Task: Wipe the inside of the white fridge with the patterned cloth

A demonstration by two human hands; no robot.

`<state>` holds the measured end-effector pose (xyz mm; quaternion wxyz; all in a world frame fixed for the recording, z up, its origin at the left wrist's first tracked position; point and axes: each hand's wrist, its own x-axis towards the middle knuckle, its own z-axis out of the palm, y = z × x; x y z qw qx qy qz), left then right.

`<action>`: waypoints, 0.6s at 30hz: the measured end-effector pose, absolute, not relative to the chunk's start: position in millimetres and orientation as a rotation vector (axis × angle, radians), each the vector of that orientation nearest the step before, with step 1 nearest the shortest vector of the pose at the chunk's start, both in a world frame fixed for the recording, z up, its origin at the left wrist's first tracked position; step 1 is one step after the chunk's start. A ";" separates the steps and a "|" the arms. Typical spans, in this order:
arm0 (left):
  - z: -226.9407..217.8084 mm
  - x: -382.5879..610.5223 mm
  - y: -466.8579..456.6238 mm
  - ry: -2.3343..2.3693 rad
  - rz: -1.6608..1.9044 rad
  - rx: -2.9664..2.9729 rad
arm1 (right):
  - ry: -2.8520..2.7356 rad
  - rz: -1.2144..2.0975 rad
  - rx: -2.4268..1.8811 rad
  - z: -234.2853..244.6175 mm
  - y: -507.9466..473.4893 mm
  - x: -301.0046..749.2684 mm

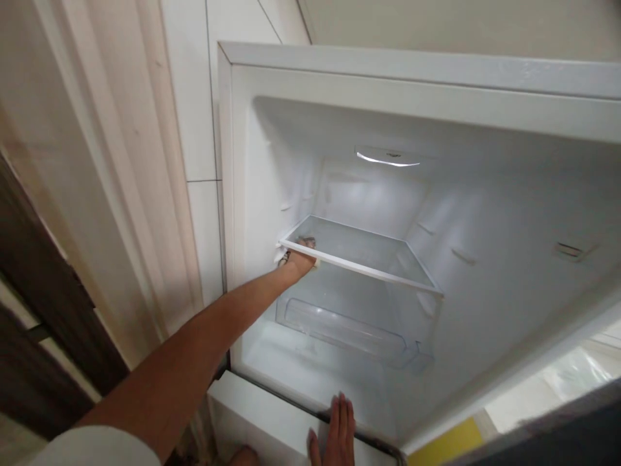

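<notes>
My left arm reaches into an open, empty white fridge compartment. My left hand is closed right under the front left corner of the glass shelf, against its white front rim. Bits of a pale cloth stick out on either side of the fingers. My right hand lies flat, fingers stretched, on the compartment's lower front edge.
A clear plastic drawer sits under the shelf at the back. A lamp glows in the ceiling. White wall tiles and a pale wooden frame stand to the left; the open door is at lower right.
</notes>
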<state>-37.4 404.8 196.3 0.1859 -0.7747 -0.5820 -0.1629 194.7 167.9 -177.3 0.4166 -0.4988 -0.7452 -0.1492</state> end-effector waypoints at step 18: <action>204.1 -52.7 262.0 -1.551 -0.182 -1.973 | -1.893 -0.340 -1.235 -180.3 170.0 197.7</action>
